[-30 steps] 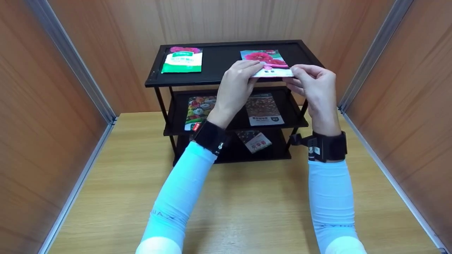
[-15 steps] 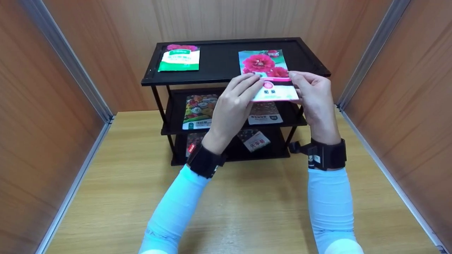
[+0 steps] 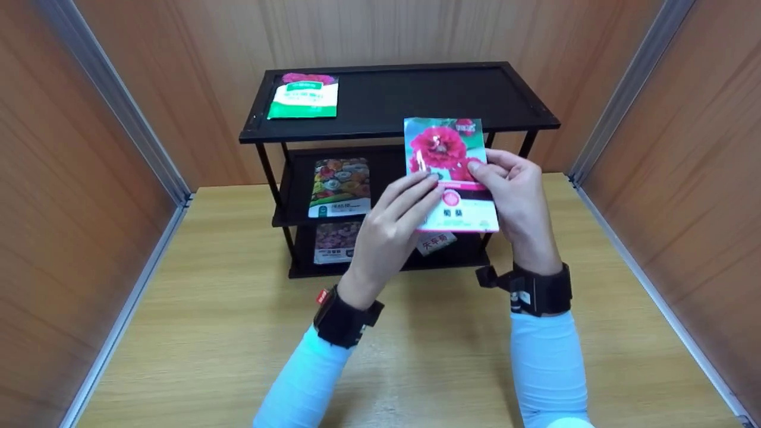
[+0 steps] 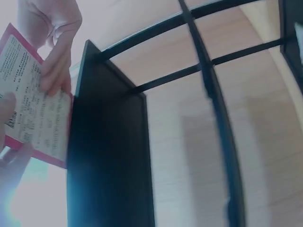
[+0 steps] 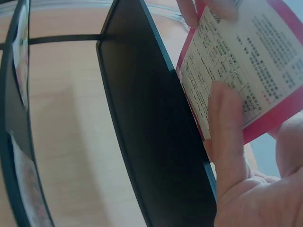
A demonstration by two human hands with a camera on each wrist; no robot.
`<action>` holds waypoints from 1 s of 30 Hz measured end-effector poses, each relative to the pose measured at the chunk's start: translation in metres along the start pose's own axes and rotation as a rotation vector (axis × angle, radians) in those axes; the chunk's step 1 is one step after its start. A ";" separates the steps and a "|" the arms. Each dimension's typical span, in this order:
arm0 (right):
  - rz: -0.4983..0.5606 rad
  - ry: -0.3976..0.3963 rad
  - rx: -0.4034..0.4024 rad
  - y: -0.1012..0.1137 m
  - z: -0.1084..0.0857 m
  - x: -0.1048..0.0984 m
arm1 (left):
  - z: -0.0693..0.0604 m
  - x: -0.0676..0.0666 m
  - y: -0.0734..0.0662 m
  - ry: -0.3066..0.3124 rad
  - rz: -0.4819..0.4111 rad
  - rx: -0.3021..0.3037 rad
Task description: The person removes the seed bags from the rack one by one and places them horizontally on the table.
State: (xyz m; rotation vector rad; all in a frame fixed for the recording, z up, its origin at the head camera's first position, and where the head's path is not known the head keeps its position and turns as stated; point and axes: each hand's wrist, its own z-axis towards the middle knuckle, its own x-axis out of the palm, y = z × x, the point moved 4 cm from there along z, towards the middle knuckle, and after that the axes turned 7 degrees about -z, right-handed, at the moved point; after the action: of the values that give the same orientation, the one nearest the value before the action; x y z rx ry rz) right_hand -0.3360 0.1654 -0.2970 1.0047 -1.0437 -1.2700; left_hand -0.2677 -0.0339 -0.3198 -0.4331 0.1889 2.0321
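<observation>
In the head view both hands hold a seed packet [image 3: 440, 145] with pink flowers on its front, in front of the rack's right half. My left hand [image 3: 386, 229] pinches its left edge, with fingers across the front. At the right edge my right hand [image 3: 517, 199] pinches it, thumb on the front and fingers behind. The printed back of the packet [image 5: 265, 56], bordered in pink, shows in the right wrist view, with right fingers lying against it. The left wrist view shows that back as well.
A black three-tier rack [image 3: 380, 135] stands by the back wall. Its top bears a green-and-white packet [image 3: 304, 101]. A colourful packet [image 3: 340, 187] lies on the middle tier. On the lowest are a purplish packet [image 3: 334, 242] and a partly hidden one [image 3: 437, 242]. Wooden panels enclose the sides.
Both hands have drawn the flower packet from over the rack's top toward the body and down, tilting its front up into view. It now covers the right-hand packet on the middle tier.
</observation>
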 end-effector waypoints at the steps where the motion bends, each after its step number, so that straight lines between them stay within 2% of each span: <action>1: -0.009 0.003 -0.008 -0.002 -0.003 -0.001 | -0.005 0.001 0.000 -0.009 -0.017 0.000; 3: -0.029 0.006 -0.020 -0.007 -0.008 -0.002 | -0.015 0.003 0.001 -0.040 -0.061 0.005; 5: -0.042 0.009 -0.025 -0.012 -0.011 -0.003 | -0.024 0.004 0.003 -0.100 -0.107 0.006; 8: -0.037 0.021 -0.020 -0.020 -0.014 -0.004 | -0.035 0.001 0.011 -0.256 -0.190 -0.046; 10: -0.031 0.042 -0.013 -0.026 -0.015 -0.004 | -0.042 -0.002 0.019 -0.369 -0.269 -0.135; 11: -0.030 0.054 -0.006 -0.029 -0.015 -0.004 | -0.044 -0.003 0.022 -0.416 -0.321 -0.199; 12: -0.033 0.070 0.001 -0.032 -0.015 -0.004 | -0.047 -0.003 0.026 -0.451 -0.382 -0.275; 14: -0.041 0.100 0.018 -0.039 -0.015 -0.002 | -0.052 -0.002 0.032 -0.478 -0.515 -0.443; 17: -0.048 0.148 0.043 -0.049 -0.015 0.002 | -0.061 0.003 0.041 -0.446 -0.682 -0.702; 19: -0.054 0.177 0.059 -0.056 -0.014 0.006 | -0.066 0.007 0.045 -0.391 -0.733 -0.851; 21: -0.059 0.204 0.081 -0.063 -0.013 0.010 | -0.072 0.011 0.048 -0.330 -0.751 -0.967; 24: -0.087 0.226 0.125 -0.073 -0.011 0.013 | -0.080 0.017 0.052 -0.241 -0.759 -1.078; 27: -0.118 0.239 0.158 -0.083 -0.009 0.013 | -0.085 0.022 0.055 -0.183 -0.770 -1.123; 30: -0.150 0.252 0.171 -0.091 -0.007 0.012 | -0.087 0.025 0.059 -0.156 -0.751 -1.156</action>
State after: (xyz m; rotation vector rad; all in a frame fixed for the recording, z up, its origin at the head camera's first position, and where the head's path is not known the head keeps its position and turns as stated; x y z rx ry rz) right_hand -0.3502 0.1491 -0.3862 1.3576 -0.9055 -1.1509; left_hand -0.3104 -0.0692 -0.4128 -0.8686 -1.1334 1.2287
